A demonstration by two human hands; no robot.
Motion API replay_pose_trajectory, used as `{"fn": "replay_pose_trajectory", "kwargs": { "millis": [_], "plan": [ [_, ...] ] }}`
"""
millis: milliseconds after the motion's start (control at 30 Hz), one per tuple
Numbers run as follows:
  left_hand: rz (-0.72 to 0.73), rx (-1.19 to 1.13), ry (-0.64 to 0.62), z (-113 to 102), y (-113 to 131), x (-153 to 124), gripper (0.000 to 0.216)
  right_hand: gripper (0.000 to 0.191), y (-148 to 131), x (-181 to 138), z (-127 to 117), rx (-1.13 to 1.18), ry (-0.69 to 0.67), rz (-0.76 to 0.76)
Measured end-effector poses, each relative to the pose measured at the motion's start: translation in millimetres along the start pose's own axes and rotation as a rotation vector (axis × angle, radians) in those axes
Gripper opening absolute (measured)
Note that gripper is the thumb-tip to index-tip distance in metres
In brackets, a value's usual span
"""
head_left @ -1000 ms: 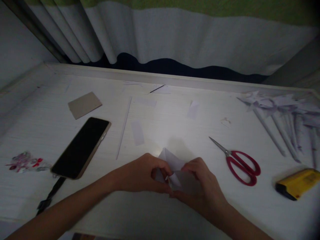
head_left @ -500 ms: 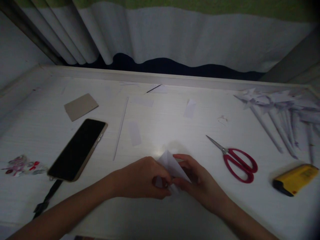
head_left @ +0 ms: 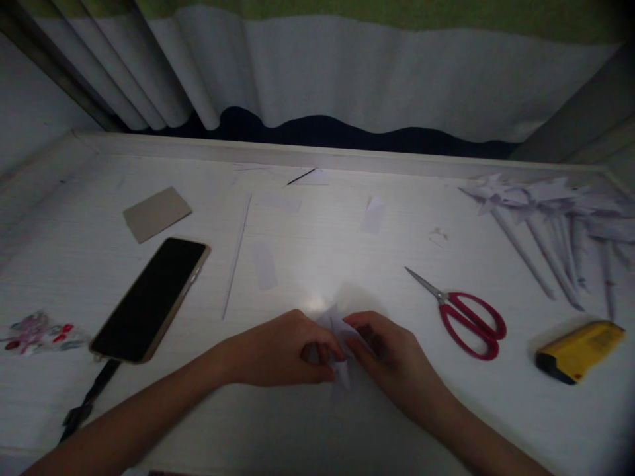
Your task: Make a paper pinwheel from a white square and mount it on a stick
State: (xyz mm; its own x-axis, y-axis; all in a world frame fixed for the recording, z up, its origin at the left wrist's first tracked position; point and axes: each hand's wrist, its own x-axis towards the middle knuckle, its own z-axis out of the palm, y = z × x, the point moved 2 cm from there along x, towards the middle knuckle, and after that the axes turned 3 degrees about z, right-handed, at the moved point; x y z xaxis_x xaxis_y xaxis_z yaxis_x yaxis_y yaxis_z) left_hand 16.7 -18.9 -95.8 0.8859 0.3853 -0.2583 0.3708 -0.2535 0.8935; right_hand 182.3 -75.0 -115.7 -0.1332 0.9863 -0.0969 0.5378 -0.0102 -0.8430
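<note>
With the folded white paper (head_left: 341, 330) as the clock's centre, a shiny trinket (head_left: 42, 334) lies at nine o'clock, a phone (head_left: 151, 301) between nine and ten, grey card (head_left: 157, 215) at ten. The left hand (head_left: 292, 350), at nine, pinches the paper's near edge, fingers closed; the right hand (head_left: 401, 357), at three, has thumb and fingers closed on its other side. Red-handled scissors (head_left: 466, 324) and spiky-topped paper sticks (head_left: 565, 248) lie between two and three, a yellow-and-black tool (head_left: 583, 350) at three.
</note>
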Motion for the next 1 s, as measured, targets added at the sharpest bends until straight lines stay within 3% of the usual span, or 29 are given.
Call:
{"fn": "replay_pose_trajectory", "kwargs": {
  "millis": [133, 500, 833, 1000],
  "plan": [
    [-0.021, -0.005, 0.008, -0.1, -1.8, 0.8, 0.015, 0.009, -2.8, 1.1, -3.6, -0.127, 0.034, -0.114],
    [-0.078, -0.101, -0.017, -1.1, -1.3, -0.5, 0.013, 0.023, 0.0, 1.1, -2.6, -0.306, -0.006, -0.338],
    [-0.139, -0.087, -0.054, 0.4, -3.1, -4.9, 0.021, 0.027, -9.6, -1.8, 2.0, -0.195, -0.139, -0.226],
    [-0.13, -0.045, -0.079, 0.0, 2.1, -6.4, 0.013, 0.025, -18.9, -4.7, 1.6, -0.137, -0.171, -0.135]
  ]
}}
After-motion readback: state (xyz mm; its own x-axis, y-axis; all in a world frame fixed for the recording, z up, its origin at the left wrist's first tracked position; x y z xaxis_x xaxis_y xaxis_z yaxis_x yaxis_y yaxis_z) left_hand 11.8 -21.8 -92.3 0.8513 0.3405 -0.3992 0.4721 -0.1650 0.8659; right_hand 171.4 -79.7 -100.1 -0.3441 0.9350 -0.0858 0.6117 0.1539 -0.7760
